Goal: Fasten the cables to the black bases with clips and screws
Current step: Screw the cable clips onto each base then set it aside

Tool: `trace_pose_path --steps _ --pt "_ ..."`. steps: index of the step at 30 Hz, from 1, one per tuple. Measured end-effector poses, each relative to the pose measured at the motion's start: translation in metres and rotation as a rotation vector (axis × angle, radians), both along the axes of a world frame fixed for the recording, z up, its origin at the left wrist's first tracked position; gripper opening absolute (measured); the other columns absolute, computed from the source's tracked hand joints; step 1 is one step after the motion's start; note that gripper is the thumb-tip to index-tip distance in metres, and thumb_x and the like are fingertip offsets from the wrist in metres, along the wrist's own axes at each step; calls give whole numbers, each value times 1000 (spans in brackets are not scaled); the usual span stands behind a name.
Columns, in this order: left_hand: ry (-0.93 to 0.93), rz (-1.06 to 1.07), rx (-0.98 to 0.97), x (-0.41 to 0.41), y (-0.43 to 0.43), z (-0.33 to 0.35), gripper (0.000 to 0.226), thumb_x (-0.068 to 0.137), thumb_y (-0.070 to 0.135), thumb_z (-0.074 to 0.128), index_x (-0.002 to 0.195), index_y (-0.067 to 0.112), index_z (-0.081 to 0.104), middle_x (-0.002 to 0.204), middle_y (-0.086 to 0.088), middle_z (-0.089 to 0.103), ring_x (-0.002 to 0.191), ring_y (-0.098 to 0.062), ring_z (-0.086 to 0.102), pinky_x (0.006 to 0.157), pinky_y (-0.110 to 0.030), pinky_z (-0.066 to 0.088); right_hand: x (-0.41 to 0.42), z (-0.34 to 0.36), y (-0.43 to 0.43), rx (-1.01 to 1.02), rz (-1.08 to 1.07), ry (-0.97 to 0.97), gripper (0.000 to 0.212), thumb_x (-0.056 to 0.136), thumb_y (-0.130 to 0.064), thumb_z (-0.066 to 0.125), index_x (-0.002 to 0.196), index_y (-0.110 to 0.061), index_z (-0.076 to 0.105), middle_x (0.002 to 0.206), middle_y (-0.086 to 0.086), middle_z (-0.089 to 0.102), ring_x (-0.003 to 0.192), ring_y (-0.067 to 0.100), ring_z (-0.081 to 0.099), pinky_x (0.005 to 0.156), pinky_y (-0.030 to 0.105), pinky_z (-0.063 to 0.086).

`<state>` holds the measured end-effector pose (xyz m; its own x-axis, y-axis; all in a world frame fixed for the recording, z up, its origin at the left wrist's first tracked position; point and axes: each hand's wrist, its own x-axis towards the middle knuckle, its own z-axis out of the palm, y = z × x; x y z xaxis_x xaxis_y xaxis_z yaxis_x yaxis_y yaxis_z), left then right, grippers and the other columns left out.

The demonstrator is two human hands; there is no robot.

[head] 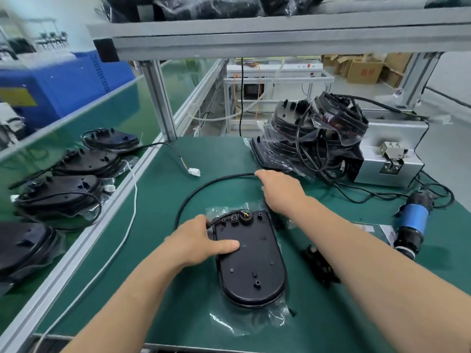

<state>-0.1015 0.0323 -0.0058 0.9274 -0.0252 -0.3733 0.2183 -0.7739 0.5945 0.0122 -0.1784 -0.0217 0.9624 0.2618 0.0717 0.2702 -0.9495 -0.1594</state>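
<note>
Lying on the bench (pixel 163 200), the black base (pixel 251 266) looks rigid and light; the left hand (pixel 196 240) grips its nine o'clock edge, thumb on top. The right hand (pixel 280 192) meets the stiff, springy cable (pixel 204 186) at twelve o'clock, and I cannot tell whether its fingers hold it.

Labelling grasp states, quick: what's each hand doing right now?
Left hand: grips the black base, thumb on top.
Right hand: holds the black cable; fingertips hidden.

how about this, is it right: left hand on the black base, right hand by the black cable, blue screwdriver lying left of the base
Not quite. The head view shows the blue screwdriver lying right of the black base, not left. The rest holds.
</note>
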Motion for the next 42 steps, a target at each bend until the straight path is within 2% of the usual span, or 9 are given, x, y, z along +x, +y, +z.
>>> trace_pose_path --steps 3,9,13,20,24,29,33,38,42 --pt "59 -17 -182 5 -4 3 35 67 43 86 82 25 60 68 18 69 66 4 64 55 -8 46 22 -2 15 -182 5 23 66 86 4 50 146 -15 31 140 11 47 113 37 60 78 41 44" --pt "231 156 -424 3 -8 -7 46 73 31 84 108 13 60 93 1 68 65 -8 66 56 -22 56 32 1 28 -419 20 -41 33 88 1 48 118 -11 51 121 11 50 102 32 65 73 40 45" --pt "223 315 -425 9 -4 -13 64 57 43 86 103 12 56 87 -2 58 63 -14 48 54 -22 39 10 21 23 -275 -35 -290 9 97 -22 49 99 -21 57 100 -1 58 86 28 66 62 33 42" --pt "250 441 -653 12 2 -17 53 61 33 81 104 10 61 73 -2 48 47 -11 31 42 -16 22 -44 56 2 171 -100 441 66 83 -78 44 85 -16 68 58 -2 68 51 11 58 52 23 41" --pt "276 500 -838 13 14 -11 24 78 21 75 74 14 53 55 4 39 33 -5 21 33 -18 15 -59 53 2 367 -64 433 80 46 -100 55 95 -37 62 66 -8 69 52 9 58 49 21 40" --pt "319 535 -1132 10 37 -14 33 92 14 62 68 21 41 48 10 24 36 -3 16 34 -15 10 -60 44 17 440 -37 416 79 36 -98 64 105 -74 33 81 -19 74 70 1 69 71 30 50" --pt "185 628 -1334 7 56 -12 34 95 15 58 69 22 36 49 10 23 37 -2 16 34 -15 11 -58 54 56 749 2 338 77 40 -73 89 106 -52 56 97 -16 73 85 -3 67 68 25 50" --pt "-436 834 -1020 10 94 25 12 86 18 67 94 15 58 79 4 62 66 -10 56 56 -23 45 -22 79 148 910 241 183 50 72 -52 79 114 -30 65 107 -9 73 102 14 68 90 37 54" --pt "-796 1019 -321 10 137 44 75 84 28 69 147 13 32 140 -8 31 129 -24 34 113 -33 28 4 97 247 1016 427 210 24 93 -22 70 116 -20 70 105 -2 75 94 12 69 89 37 57"
